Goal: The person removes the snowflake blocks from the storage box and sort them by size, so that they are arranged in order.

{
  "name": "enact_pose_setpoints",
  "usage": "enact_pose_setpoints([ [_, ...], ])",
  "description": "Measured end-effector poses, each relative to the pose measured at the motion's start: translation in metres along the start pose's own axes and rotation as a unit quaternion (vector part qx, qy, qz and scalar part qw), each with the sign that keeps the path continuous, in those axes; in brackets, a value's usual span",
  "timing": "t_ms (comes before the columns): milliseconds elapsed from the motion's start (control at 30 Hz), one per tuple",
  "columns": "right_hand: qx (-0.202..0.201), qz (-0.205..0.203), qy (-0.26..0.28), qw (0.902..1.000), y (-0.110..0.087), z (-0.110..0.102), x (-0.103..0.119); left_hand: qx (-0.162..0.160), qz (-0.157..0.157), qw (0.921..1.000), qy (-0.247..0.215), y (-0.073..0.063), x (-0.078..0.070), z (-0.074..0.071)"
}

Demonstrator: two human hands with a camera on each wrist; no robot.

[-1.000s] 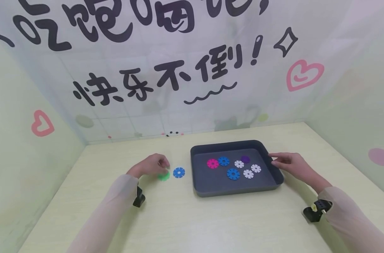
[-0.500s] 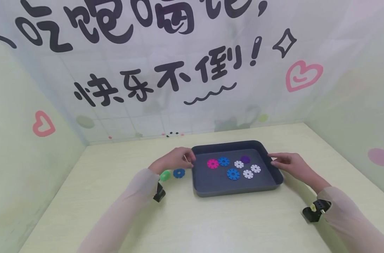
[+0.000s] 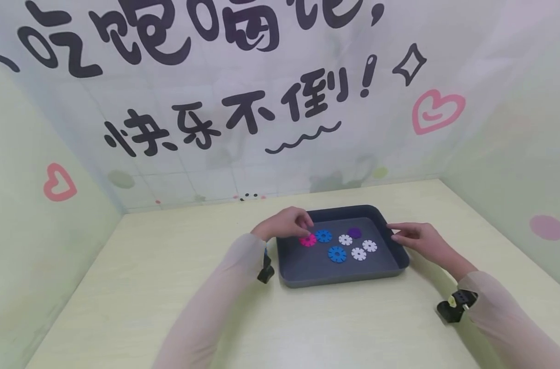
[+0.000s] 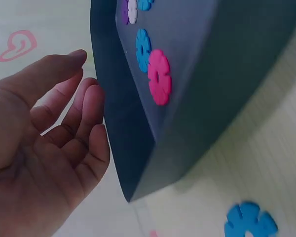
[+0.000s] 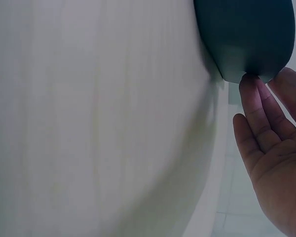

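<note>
A dark grey tray [image 3: 307,271] holds notched plastic snowflake discs: one pink disc [image 3: 308,240], two blue, several white and purple. My left hand [image 3: 286,223] is over the tray's left side, near the pink disc. Its fingers are loosely bent, and in the left wrist view nothing shows between thumb and fingers. My right hand [image 3: 422,240] pinches the tray's right rim. In the right wrist view its fingertips [image 5: 250,81] press the outer wall, the thumb at the rim.
Another blue disc [image 4: 250,222] lies on the table outside the tray, mostly hidden by the left arm in the head view. A printed cloth wall [image 3: 215,169] stands behind the pale wooden table [image 3: 169,246].
My left hand has moved right, from above the green disc on the table, past the tray's left rim, to over the tray. My right hand stays at the right rim.
</note>
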State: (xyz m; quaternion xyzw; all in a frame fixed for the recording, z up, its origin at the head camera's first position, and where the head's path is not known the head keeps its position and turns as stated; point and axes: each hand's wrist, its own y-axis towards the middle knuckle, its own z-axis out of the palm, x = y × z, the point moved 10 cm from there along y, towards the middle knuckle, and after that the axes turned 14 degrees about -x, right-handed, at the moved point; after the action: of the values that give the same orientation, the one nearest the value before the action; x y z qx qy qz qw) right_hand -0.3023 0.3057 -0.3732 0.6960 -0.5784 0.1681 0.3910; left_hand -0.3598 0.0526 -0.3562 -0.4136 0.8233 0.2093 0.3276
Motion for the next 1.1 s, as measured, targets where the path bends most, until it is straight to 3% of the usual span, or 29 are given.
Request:
enact_pose_setpoints([
  [233,-0.003,-0.002,-0.002,1.0,0.001,0.001,-0.002,0.014,-0.033,0.9992,-0.016,0.015,0.001,0.014],
  [500,-0.002,0.004,0.005,1.0,0.002,0.001,-0.004,-0.003,-0.099,0.995,-0.013,0.023,0.023,0.019],
  [700,-0.001,0.003,0.002,1.0,0.001,0.002,-0.005,-0.021,-0.111,0.9936,-0.002,0.025,0.033,0.02],
  [1100,0.0,0.006,-0.005,1.0,0.001,0.002,-0.005,0.005,-0.127,0.9916,0.027,0.024,0.041,0.027],
])
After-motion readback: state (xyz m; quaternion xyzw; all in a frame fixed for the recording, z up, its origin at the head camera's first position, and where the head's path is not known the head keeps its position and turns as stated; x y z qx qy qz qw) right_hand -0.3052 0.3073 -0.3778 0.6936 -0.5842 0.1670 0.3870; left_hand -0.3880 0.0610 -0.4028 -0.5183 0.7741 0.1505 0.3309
